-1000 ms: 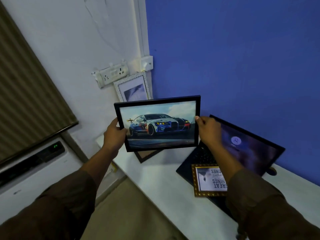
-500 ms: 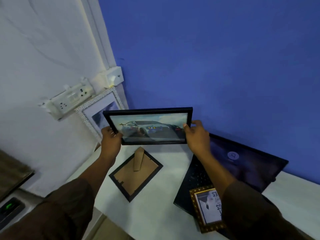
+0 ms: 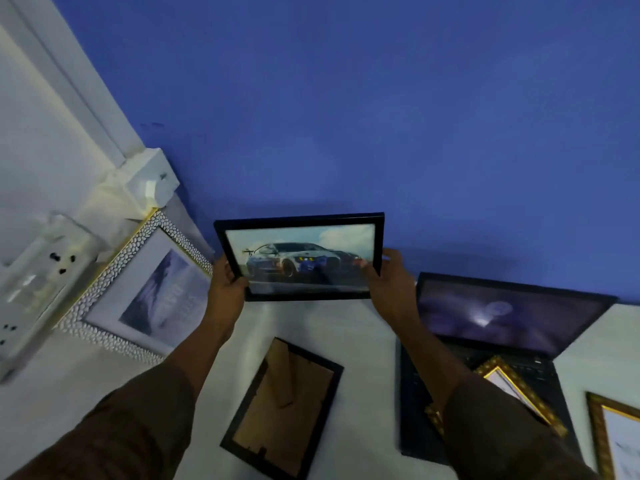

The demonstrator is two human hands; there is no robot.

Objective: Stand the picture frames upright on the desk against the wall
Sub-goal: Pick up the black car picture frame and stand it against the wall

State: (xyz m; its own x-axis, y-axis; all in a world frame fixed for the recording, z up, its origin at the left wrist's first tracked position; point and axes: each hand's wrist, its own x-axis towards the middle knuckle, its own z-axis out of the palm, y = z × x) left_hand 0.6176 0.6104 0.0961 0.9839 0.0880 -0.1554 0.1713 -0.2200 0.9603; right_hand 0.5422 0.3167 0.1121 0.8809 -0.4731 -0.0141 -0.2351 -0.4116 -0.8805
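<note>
I hold a black picture frame with a car photo (image 3: 301, 258) upright near the blue wall (image 3: 381, 116), its lower edge close to the white desk (image 3: 363, 327). My left hand (image 3: 227, 287) grips its left side and my right hand (image 3: 391, 282) its right side. A silver-beaded frame (image 3: 138, 292) stands upright against the white wall at left. A black frame (image 3: 282, 408) lies face down on the desk, brown backing and stand showing. A gold frame (image 3: 519, 389) lies on the laptop keyboard, partly hidden by my right sleeve. Another gold frame (image 3: 616, 441) lies at the right edge.
An open black laptop (image 3: 498, 317) sits on the desk against the blue wall, right of the held frame. A white power socket strip (image 3: 38, 282) and a white junction box (image 3: 149, 183) are fixed to the white wall at left.
The car frame has moved away from me toward the blue wall and lower, near the desk. My view has shifted right and closer; a second gold frame now shows at right.
</note>
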